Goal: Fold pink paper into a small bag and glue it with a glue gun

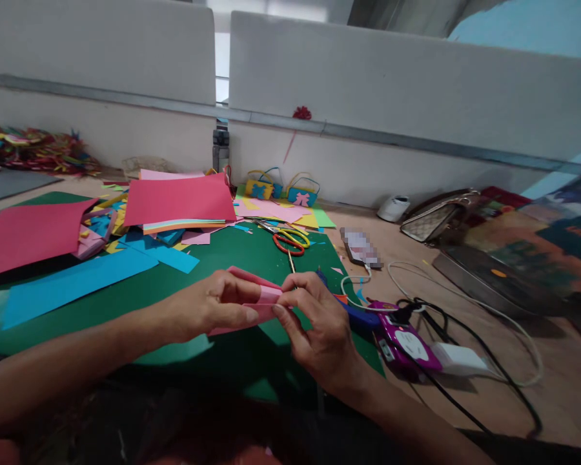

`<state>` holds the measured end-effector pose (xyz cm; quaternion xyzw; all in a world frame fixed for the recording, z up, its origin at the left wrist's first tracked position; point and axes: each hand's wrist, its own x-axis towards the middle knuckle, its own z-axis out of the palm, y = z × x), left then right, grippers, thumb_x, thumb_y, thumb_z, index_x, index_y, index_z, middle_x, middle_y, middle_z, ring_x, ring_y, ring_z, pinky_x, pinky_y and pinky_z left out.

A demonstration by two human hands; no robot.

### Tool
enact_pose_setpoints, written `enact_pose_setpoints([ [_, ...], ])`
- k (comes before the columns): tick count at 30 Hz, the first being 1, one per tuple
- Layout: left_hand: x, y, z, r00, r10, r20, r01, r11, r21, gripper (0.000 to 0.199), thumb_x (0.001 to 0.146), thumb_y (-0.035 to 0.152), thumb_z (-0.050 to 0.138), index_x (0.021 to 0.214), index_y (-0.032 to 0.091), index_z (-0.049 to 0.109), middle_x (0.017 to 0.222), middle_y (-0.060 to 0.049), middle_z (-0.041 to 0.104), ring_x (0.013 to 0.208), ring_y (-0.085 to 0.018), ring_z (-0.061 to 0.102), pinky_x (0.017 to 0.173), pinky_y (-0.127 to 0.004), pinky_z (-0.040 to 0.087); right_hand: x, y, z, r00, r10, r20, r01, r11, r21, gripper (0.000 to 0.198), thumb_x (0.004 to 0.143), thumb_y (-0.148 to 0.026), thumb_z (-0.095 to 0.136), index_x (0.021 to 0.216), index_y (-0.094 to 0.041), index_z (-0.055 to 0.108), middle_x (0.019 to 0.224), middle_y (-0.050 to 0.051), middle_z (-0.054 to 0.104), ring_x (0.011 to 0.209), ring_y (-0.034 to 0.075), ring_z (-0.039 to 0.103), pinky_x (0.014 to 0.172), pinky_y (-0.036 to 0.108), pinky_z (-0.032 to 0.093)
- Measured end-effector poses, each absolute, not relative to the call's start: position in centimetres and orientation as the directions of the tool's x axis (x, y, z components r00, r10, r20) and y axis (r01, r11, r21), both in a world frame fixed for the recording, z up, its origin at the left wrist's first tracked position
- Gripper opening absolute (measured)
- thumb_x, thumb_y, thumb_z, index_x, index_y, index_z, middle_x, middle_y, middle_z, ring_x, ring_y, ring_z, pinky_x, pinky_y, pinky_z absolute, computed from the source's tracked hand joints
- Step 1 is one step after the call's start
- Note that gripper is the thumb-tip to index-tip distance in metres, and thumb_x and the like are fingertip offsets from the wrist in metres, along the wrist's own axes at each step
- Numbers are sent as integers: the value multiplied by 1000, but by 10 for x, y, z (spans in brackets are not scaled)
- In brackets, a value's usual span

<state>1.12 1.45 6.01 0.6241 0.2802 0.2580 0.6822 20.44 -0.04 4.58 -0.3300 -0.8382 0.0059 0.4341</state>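
Between my two hands is a piece of folded pink paper, held up over the green cutting mat. My left hand has its fingers inside and around the left part of the fold, thumb along the near side. At the paper's right end, my right hand pinches the edge between thumb and fingers. Just beyond the hands lie scissors with red and yellow handles. A blue glue gun lies to the right, partly hidden behind my right hand.
Red paper sheets and blue strips lie at left. Small paper bags stand at the back. On the right are a phone, a purple power strip, tangled cables and a handbag. A white partition rises behind.
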Motion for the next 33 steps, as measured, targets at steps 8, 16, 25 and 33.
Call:
enact_pose_setpoints([
  [8, 14, 12, 56, 531, 834, -153, 48, 151, 987, 35, 68, 26, 65, 103, 21, 67, 84, -2, 66, 77, -14, 57, 69, -24, 43, 200, 0, 47, -390, 574, 720, 562, 768, -308, 12, 80, -10, 53, 73, -18, 51, 83, 5, 53, 78, 15, 53, 66, 32, 46],
  [16, 17, 14, 56, 507, 849, -148, 11, 165, 986, 31, 69, 26, 64, 98, 20, 69, 85, -2, 68, 75, -13, 56, 68, -22, 43, 197, 4, 49, -407, 591, 696, 570, 760, -312, 14, 81, -10, 52, 69, -18, 51, 81, 5, 52, 77, 16, 52, 66, 32, 45],
  [25, 19, 14, 54, 523, 843, -125, 1, 146, 989, 22, 71, 28, 62, 89, 17, 69, 77, -1, 64, 66, -11, 52, 62, -21, 40, 194, 5, 49, -396, 614, 683, 584, 742, -329, 15, 81, -11, 51, 70, -20, 49, 80, 4, 53, 77, 17, 53, 68, 34, 45],
  [33, 20, 14, 57, 526, 845, -98, 2, 113, 994, 21, 70, 28, 61, 86, 14, 64, 77, 0, 60, 67, -10, 51, 63, -21, 39, 193, 6, 49, -392, 614, 685, 588, 740, -327, 15, 82, -11, 50, 69, -20, 48, 79, 5, 54, 77, 17, 53, 69, 33, 44],
])
